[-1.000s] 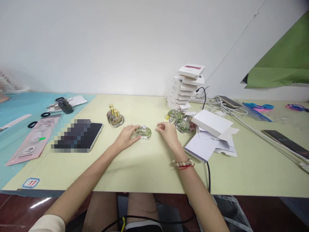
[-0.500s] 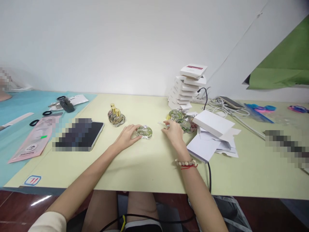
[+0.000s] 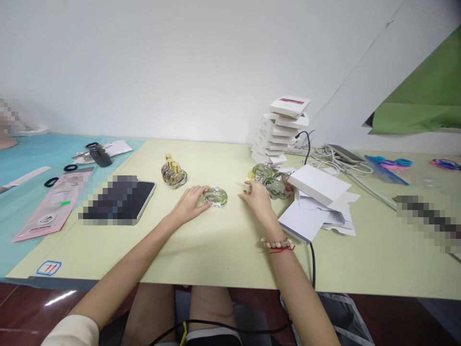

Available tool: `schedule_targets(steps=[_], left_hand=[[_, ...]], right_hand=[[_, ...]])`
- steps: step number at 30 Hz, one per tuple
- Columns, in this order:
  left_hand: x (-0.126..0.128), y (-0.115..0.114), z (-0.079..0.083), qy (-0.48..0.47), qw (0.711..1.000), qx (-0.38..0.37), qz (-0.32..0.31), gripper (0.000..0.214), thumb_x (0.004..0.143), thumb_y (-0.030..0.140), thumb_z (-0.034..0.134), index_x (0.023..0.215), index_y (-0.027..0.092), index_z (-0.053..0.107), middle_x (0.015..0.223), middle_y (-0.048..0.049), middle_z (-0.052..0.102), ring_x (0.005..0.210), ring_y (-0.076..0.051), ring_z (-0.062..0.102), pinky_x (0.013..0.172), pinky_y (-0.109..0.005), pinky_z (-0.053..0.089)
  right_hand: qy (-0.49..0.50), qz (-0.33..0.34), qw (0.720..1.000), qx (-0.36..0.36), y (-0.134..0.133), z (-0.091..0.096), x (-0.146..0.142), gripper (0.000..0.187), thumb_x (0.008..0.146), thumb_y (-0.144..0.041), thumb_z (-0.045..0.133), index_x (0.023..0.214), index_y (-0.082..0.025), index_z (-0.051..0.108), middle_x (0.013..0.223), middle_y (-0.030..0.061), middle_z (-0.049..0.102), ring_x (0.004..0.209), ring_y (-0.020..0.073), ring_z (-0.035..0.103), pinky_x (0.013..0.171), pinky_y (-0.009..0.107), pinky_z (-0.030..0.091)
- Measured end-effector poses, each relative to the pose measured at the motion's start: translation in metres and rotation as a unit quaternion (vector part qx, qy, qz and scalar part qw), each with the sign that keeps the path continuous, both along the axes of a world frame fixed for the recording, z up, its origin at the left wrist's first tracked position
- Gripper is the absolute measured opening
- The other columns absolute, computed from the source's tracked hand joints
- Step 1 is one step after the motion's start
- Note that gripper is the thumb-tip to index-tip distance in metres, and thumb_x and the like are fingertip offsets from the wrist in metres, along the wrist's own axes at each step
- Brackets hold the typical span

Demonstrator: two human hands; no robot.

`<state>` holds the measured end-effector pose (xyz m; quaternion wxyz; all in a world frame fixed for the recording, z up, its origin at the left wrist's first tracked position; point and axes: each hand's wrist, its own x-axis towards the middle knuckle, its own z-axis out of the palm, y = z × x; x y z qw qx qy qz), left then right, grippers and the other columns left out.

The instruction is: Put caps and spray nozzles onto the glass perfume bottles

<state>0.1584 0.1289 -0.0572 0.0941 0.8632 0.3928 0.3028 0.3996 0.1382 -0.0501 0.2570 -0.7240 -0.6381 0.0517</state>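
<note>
My left hand [image 3: 190, 203] rests on the yellow-green table, its fingers curled around the left side of a flat clear glass perfume bottle [image 3: 215, 196] without a cap. My right hand [image 3: 256, 196] sits just right of that bottle, fingers pinched on a thin clear spray tube [image 3: 242, 184] that points left. Right behind this hand lies a cluster of similar uncapped glass bottles [image 3: 270, 179]. Two bottles with gold caps [image 3: 173, 173] stand further left.
A stack of white boxes [image 3: 280, 129] stands at the back, with loose flat white cartons [image 3: 317, 197] and cables to the right. A tablet [image 3: 122, 199] and a pink packet [image 3: 54, 207] lie to the left. Another person's arm shows at the far left edge.
My right hand moved right toward the bottle cluster, picked up the thin tube, and has drawn back slightly left. My left hand stayed on the bottle.
</note>
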Motion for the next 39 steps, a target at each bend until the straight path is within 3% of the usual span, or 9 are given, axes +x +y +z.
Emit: schedule_targets(steps=[10,15,23,30,33,36,39], left_hand=[[0.0,0.0,0.0,0.003,1.0,-0.008,-0.003,0.042,0.082,0.04,0.05,0.117,0.019,0.042,0.1,-0.0052,0.054,0.095,-0.016,0.049,0.086,-0.031,0.038],[0.001,-0.001,0.0,0.002,1.0,-0.009,-0.003,0.041,0.082,0.039,0.05,0.117,0.019,0.043,0.1,-0.0053,0.054,0.095,-0.016,0.049,0.085,-0.031,0.038],[0.001,0.0,0.001,0.0,1.0,-0.009,-0.006,0.043,0.081,0.041,0.049,0.117,0.019,0.042,0.1,-0.0055,0.054,0.095,-0.016,0.049,0.087,-0.031,0.038],[0.0,-0.001,0.001,0.001,1.0,-0.01,-0.005,0.043,0.082,0.041,0.049,0.118,0.02,0.042,0.101,-0.0048,0.054,0.096,-0.015,0.049,0.088,-0.03,0.037],[0.0,-0.001,0.002,0.002,1.0,-0.01,-0.005,0.042,0.082,0.04,0.049,0.119,0.021,0.043,0.101,-0.0049,0.054,0.096,-0.016,0.048,0.088,-0.031,0.037],[0.0,-0.002,0.003,0.001,1.0,-0.008,-0.006,0.042,0.082,0.039,0.049,0.119,0.021,0.043,0.099,-0.0057,0.054,0.094,-0.016,0.049,0.087,-0.032,0.038],[0.0,-0.002,0.003,0.001,1.0,-0.008,-0.007,0.042,0.082,0.04,0.048,0.12,0.021,0.043,0.097,-0.0059,0.053,0.092,-0.017,0.049,0.085,-0.032,0.038]], right_hand=[[0.062,0.068,0.996,0.014,0.008,-0.009,-0.002,0.041,0.067,-0.017,0.064,0.108,-0.017,0.058,0.094,0.0061,0.061,0.074,0.0155,0.057,0.069,0.027,0.044],[0.009,0.096,0.994,0.054,0.009,-0.01,-0.006,0.037,0.07,-0.017,0.061,0.106,-0.017,0.059,0.097,0.0072,0.061,0.089,0.0202,0.054,0.08,0.031,0.04],[-0.034,0.097,0.993,0.063,0.005,-0.006,-0.014,0.037,0.074,-0.01,0.053,0.109,-0.02,0.057,0.096,0.0047,0.064,0.095,0.0216,0.054,0.081,0.034,0.033],[0.028,0.105,0.991,0.074,0.006,-0.006,-0.014,0.02,0.076,-0.016,0.056,0.093,-0.021,0.065,0.085,0.0026,0.066,0.086,0.021,0.057,0.08,0.036,0.032],[0.158,0.147,0.968,0.125,0.006,-0.001,-0.018,0.015,0.076,-0.025,0.058,0.087,-0.02,0.067,0.089,0.0034,0.066,0.085,0.0176,0.058,0.079,0.031,0.039],[0.301,0.208,0.918,0.151,0.003,0.008,-0.028,0.02,0.077,-0.033,0.058,0.09,-0.021,0.067,0.095,0.0032,0.065,0.091,0.016,0.058,0.082,0.03,0.041],[0.384,0.278,0.87,0.136,-0.002,0.016,-0.039,0.022,0.078,-0.035,0.057,0.092,-0.022,0.067,0.097,0.0039,0.064,0.091,0.0158,0.058,0.083,0.03,0.043]])
